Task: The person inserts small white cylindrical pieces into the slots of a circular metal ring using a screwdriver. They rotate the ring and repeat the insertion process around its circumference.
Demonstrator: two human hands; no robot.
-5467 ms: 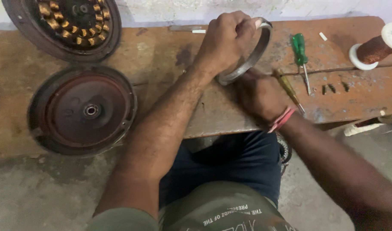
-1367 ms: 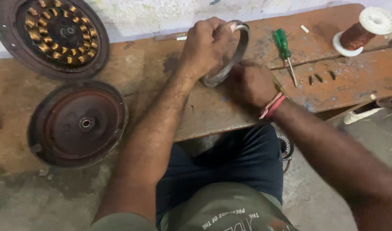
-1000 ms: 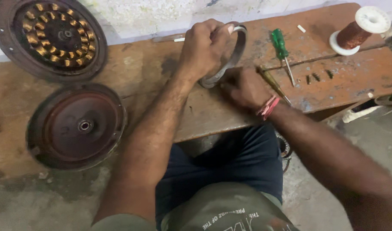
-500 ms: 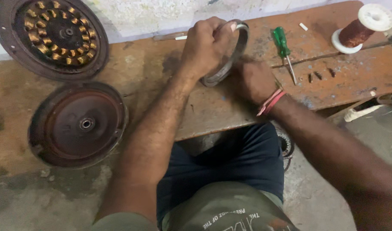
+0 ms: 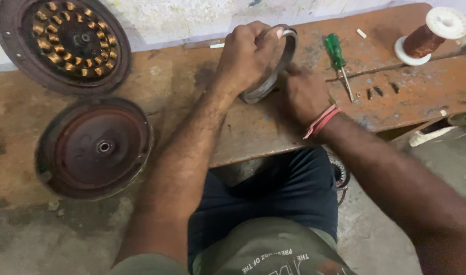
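Note:
My left hand [image 5: 248, 56] grips the top of a grey metal ring [image 5: 289, 53], which stands on edge on the worn wooden bench [image 5: 182, 97]. My right hand [image 5: 304, 94], a red thread band on its wrist, rests on the bench against the ring's lower right side. Its fingers curl in behind the ring, so anything in them is hidden. A green-handled screwdriver [image 5: 337, 53] lies just right of the ring, beyond that hand.
A round motor stator with copper coils [image 5: 65, 38] leans at the far left. A dark round cover [image 5: 95, 147] lies below it. A spool of copper wire [image 5: 429, 35] stands at the far right, with a few small screws [image 5: 380, 91] nearby.
My left hand has kept its hold on the ring throughout. My right hand has shifted slightly by the ring's lower edge, and a yellowish tool seen by it earlier is out of sight.

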